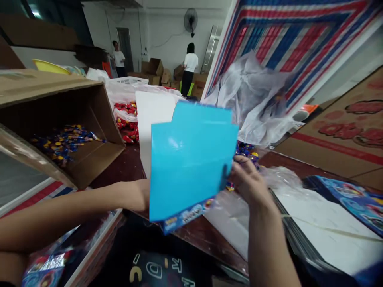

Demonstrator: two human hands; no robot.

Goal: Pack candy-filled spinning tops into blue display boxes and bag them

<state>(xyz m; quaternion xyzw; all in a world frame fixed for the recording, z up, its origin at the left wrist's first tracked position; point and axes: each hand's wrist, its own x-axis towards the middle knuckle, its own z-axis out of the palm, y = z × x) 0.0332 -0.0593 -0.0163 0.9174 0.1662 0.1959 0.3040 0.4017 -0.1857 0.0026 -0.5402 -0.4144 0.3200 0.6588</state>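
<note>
The dark brown wooden desk (125,163) fills the middle of the frame. It stands in a large room with white walls, where a black wall fan (190,20) hangs at the upper centre. Two people in white shirts (190,61) stand far back, near a heap of brown cartons (155,71).

At the left of the frame a big brown cardboard box (89,159) lies on its side, open toward the desk; in it sits a pile of small blue and yellow wrapped pieces (61,143). Behind it, at upper centre, a clear plastic bag (119,93) holds red wrapped pieces (128,121). At the lower right a stack of flat white sheets (323,231) lies on the desk.

In the centre, the bright blue folded cardboard packet (191,163) is held upright above the desk. The left hand (143,195) is mostly hidden behind the packet at its left lower edge, so I cannot tell how its fingers stand. The right hand (249,181) pinches the right edge of the packet with curled fingers (239,161).
</note>
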